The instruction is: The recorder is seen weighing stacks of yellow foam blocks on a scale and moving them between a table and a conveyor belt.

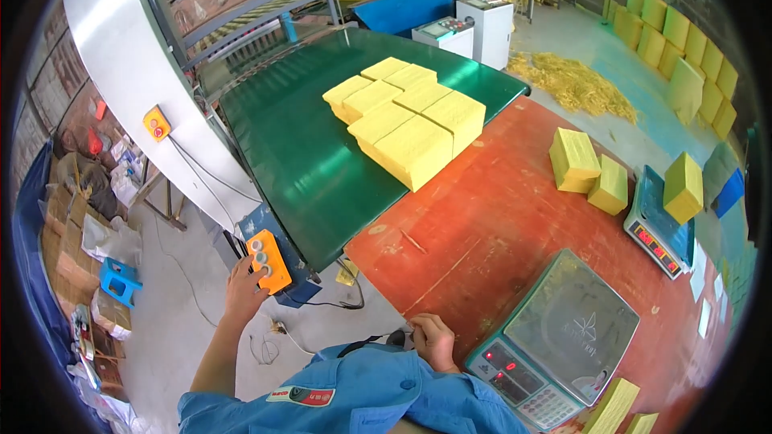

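Two hands are working at the lower left of the frame, below a long green conveyor belt [305, 153] that is carrying a cluster of yellow blocks [406, 116] in the upper middle. Those blocks are looking like light, soft, spongy slabs with square edges, probably best taken flat-handed on two opposite sides. Beside the belt, the red table [482, 217] is bearing two digital scales [563, 337] and loose yellow blocks at the right. Smaller, the orange button box [268, 259] is sitting at the belt's near corner; it appears rigid and fixed, to be pressed rather than lifted. The left hand [244, 285] is touching it, fingers spread apart over the buttons. The right hand [433, 340] is resting curled on the table's edge, holding nothing.
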The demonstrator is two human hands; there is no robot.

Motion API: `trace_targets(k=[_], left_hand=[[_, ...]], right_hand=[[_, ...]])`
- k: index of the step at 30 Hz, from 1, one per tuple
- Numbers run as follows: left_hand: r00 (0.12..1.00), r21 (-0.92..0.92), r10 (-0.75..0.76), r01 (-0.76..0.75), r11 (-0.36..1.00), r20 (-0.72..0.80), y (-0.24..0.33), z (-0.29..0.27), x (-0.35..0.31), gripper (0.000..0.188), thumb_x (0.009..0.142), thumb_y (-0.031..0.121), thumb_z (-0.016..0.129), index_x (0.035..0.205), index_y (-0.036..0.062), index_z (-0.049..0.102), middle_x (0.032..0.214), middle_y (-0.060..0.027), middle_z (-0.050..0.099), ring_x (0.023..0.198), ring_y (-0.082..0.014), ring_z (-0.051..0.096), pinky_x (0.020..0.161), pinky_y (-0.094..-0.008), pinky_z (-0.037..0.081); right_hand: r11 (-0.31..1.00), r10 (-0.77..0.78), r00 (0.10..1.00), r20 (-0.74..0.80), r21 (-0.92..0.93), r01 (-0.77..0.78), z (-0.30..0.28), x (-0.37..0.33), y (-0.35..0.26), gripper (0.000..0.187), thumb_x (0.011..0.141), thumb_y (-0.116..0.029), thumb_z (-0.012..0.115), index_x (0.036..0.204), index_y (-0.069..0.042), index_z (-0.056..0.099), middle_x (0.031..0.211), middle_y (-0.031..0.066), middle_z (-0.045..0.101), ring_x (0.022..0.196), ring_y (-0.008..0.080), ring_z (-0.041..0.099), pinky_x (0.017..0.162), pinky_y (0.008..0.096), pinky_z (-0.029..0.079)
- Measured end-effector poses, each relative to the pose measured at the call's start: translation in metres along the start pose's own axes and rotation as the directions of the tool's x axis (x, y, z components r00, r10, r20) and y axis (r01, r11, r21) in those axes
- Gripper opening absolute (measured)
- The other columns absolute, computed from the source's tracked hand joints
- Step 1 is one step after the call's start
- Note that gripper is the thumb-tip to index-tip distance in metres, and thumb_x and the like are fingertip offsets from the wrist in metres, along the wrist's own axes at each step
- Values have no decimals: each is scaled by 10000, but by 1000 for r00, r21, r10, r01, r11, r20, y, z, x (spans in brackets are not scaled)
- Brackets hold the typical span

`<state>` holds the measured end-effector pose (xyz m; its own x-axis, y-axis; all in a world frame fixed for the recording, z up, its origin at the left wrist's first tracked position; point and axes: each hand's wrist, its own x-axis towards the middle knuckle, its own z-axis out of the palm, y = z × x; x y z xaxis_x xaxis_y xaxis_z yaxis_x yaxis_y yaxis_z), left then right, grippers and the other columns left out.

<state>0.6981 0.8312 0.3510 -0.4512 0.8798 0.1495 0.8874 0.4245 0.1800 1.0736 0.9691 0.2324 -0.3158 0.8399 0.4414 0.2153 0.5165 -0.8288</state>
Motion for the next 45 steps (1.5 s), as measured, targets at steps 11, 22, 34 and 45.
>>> trace_targets(k=[11, 22, 34, 45], left_hand=[[993, 48, 24, -29, 998, 114, -9, -6, 12, 428, 704, 192, 792, 1124, 154, 722, 1441, -148, 490, 1372, -341, 414, 1092, -489, 372], [993, -7, 42, -41, 999, 107, -8, -7, 13, 401, 706, 185, 790, 1096, 113, 729, 1410, -170, 518, 1299, -360, 483, 1069, -453, 419], [986, -60, 83, -75, 995, 146, -12, -7, 21, 397, 681, 180, 790, 1060, 82, 730, 1380, -196, 538, 1268, -374, 509, 1049, -451, 435], [955, 231, 208, -255, 939, 210, 44, -31, 68, 443, 737, 273, 770, 1130, 77, 709, 1330, -200, 572, 1244, -391, 513, 1023, -485, 428]], right_hand=[[1000, -3, 999, -33, -8, 3, 1, 0, 0, 127, 796, 57, 652, 894, -11, 699, 917, 141, 698, 808, 291, 706, 697, 349, 575], [1000, -5, 1000, -31, -3, 5, -1, 1, -2, 163, 773, 66, 645, 905, -13, 699, 925, 145, 696, 811, 310, 702, 708, 365, 573], [1000, 17, 1000, -20, 9, -16, -4, -2, -1, 151, 789, 90, 630, 902, 8, 685, 911, 157, 689, 810, 308, 703, 696, 352, 568], [980, 37, 999, -1, 197, -36, -6, 0, 6, 161, 808, 86, 587, 912, -5, 670, 932, 153, 671, 840, 308, 681, 727, 359, 550]])
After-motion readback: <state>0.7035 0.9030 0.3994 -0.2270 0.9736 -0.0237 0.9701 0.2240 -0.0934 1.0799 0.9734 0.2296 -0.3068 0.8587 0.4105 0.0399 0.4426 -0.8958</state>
